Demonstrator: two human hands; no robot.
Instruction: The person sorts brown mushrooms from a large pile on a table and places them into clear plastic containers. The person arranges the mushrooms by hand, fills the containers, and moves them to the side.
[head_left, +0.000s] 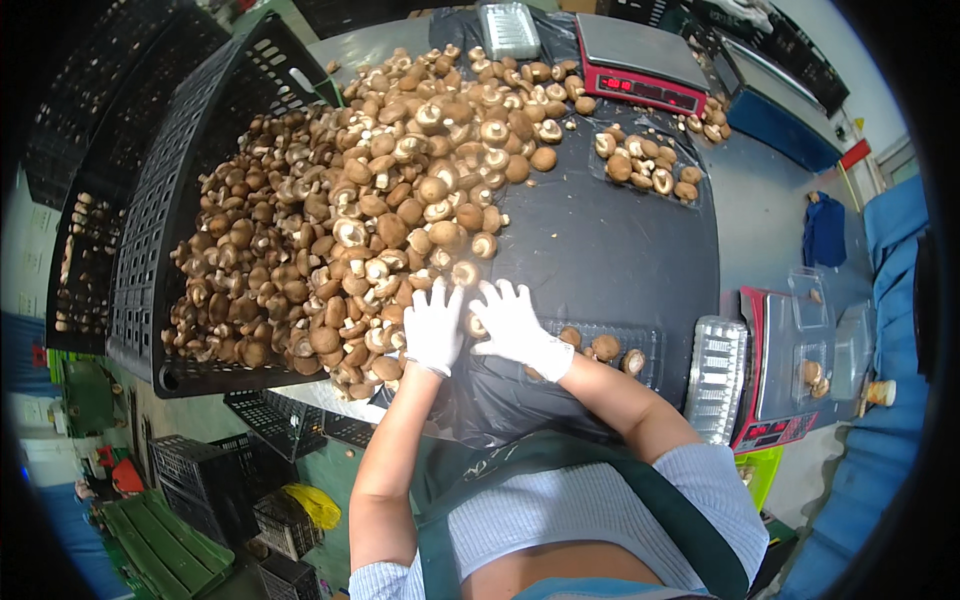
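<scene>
My left hand, in a white glove, lies at the near right edge of a large heap of brown mushrooms. Its fingertips reach to a mushroom; whether it grips anything is not clear. My right hand, gloved too, is just to the right, its thumb and fingers around a mushroom on the black sheet. Under and beside the right wrist sits a clear plastic tray with several mushrooms in it. Another clear tray at the upper right holds more mushrooms.
A black plastic crate lies tipped, its mushrooms spilling onto the table. One red scale stands at the far side, another at the right, bearing a tray. Next to that one is a stack of clear trays. A blue cloth lies farther right.
</scene>
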